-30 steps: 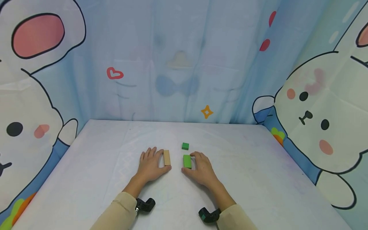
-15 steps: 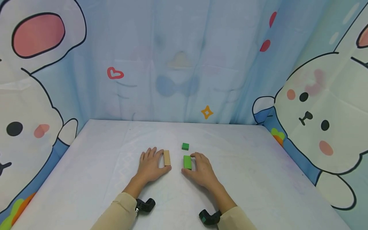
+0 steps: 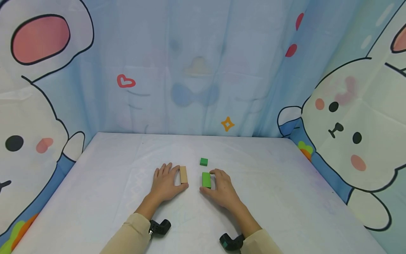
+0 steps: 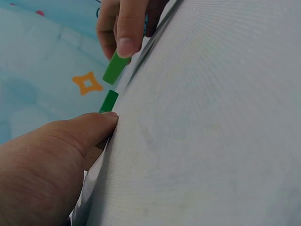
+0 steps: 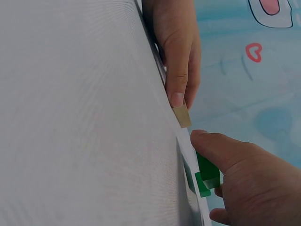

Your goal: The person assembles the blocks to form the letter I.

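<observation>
My left hand pinches a plain wooden block end to end, thumb at its near end and index finger at the far end. Opposite it, my right hand holds a light green block the same way, between thumb and index finger. Both blocks lie roughly parallel on the white table, with a gap between them. Just beyond the light green block sits a smaller dark green block, touched by neither hand. In the right wrist view the wooden block sticks out past the left fingertips; the left thumb mostly hides it in the left wrist view.
A white cloth covers the table. Behind it hangs a blue curtain printed with cartoon rabbits. Black wrist cameras are strapped at both sleeves, close over the cloth.
</observation>
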The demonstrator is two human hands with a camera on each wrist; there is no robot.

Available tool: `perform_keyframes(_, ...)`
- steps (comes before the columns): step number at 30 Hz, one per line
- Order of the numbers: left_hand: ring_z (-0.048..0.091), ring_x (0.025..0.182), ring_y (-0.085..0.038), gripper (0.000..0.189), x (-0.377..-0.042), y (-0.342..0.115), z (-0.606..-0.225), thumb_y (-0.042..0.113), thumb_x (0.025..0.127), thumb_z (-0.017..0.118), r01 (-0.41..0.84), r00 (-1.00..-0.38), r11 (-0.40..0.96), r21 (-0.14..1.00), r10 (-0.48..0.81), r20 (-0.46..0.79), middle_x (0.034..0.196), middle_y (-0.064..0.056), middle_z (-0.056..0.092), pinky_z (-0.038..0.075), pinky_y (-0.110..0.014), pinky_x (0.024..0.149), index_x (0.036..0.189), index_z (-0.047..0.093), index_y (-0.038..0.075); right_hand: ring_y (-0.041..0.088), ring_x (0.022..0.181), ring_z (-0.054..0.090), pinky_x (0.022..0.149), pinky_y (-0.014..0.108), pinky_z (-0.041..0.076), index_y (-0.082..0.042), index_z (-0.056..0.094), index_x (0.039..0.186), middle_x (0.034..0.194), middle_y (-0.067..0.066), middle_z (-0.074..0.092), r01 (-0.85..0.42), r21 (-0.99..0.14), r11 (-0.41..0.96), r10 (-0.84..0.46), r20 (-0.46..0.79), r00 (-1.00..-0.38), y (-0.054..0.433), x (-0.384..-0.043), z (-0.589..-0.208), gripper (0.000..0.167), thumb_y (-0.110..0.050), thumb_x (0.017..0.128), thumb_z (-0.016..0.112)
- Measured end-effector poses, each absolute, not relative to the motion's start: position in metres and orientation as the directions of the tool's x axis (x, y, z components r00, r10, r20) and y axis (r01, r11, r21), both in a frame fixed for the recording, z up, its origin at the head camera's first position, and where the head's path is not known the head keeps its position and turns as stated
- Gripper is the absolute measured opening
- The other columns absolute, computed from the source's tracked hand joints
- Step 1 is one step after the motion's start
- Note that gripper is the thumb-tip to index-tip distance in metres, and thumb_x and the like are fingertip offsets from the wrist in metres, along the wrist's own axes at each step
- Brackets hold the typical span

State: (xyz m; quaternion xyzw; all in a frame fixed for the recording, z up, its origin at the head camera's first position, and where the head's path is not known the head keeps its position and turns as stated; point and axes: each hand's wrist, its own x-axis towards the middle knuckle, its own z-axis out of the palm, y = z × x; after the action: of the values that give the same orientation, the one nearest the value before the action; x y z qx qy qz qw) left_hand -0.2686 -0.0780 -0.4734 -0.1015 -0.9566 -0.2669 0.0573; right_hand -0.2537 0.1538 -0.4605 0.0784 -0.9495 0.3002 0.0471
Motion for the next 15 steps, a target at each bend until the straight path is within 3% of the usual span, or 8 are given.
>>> perform_keyframes(15,0.029,0.152,-0.048,0.079,-0.2686,-0.0775,-0.4737,0.052,0.088,0.074,0.230,-0.971,0.833,0.504,0.165,0.171,0.159,-0.026,0.041,0.018,-0.067,0.124,0.150,0.051,0.009,0.040,0.146,0.043,0.115,0.059,0.042,-0.009,0.052,0.139,0.152,0.018,0.050,-0.193,-0.563,0.804,-0.128,0.153,-0.980,0.1541,-0.2465,-0.4603,0.068,-0.036,0.085,0.085)
